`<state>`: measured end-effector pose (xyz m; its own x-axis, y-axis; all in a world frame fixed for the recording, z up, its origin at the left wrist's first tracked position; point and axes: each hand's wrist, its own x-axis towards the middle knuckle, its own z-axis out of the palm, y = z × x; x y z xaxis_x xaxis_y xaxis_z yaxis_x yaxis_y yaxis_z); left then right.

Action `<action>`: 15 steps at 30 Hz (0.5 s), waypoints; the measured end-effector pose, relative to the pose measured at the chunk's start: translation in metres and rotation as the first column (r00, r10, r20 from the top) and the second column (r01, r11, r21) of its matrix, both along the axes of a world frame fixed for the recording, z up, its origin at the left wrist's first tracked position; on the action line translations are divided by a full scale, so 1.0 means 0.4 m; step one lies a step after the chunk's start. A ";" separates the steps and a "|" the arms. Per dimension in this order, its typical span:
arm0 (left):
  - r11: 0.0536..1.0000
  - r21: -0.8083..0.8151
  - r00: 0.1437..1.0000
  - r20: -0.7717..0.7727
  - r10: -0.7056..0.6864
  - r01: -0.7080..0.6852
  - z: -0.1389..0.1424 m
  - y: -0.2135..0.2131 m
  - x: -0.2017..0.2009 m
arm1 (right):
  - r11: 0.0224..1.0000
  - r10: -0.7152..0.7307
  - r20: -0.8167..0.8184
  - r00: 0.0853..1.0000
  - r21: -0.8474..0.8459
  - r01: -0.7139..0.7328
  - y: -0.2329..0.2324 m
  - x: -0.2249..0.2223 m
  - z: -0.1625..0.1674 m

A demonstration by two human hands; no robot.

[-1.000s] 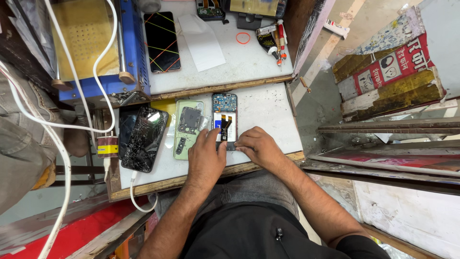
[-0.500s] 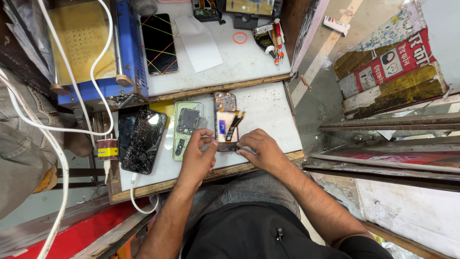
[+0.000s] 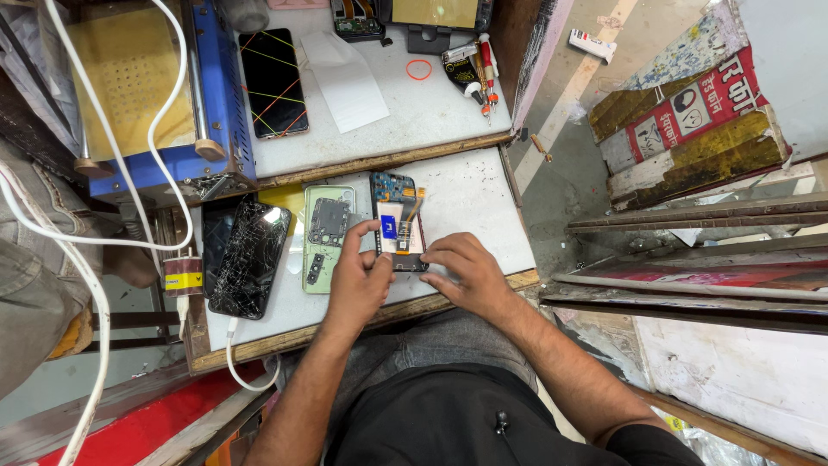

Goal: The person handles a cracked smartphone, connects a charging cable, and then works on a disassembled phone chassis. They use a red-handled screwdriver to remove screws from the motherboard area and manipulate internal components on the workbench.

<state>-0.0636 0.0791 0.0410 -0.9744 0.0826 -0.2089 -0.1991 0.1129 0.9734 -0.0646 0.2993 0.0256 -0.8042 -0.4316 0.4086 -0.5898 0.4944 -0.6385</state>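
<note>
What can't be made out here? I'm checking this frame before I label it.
Head view only:
- Lower end of the opened phone: covered by the left hand and right hand.
- Fingertip grip: too small to tell.
- Tools at the bench top: too small to identify.
- Device above them: cut off by the top edge.

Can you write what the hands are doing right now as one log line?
left hand: fingers on opened phone | right hand: steadying its lower edge | green back cover: beside phone
</note>
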 end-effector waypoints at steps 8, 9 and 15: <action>0.836 0.534 0.934 0.348 -0.079 -0.128 0.018 -0.005 0.034 | 0.978 -0.108 -0.275 0.955 -0.203 0.052 -0.008 0.008 0.010; 0.851 0.518 0.953 0.291 -0.087 -0.081 0.033 -0.004 0.032 | 0.970 -0.116 -0.279 0.953 -0.237 0.049 -0.013 0.001 0.014; 0.873 -0.482 0.854 -0.484 -0.193 -0.076 0.146 -0.009 0.014 | 0.941 -0.194 -0.145 0.970 -0.306 0.142 -0.025 -0.034 0.057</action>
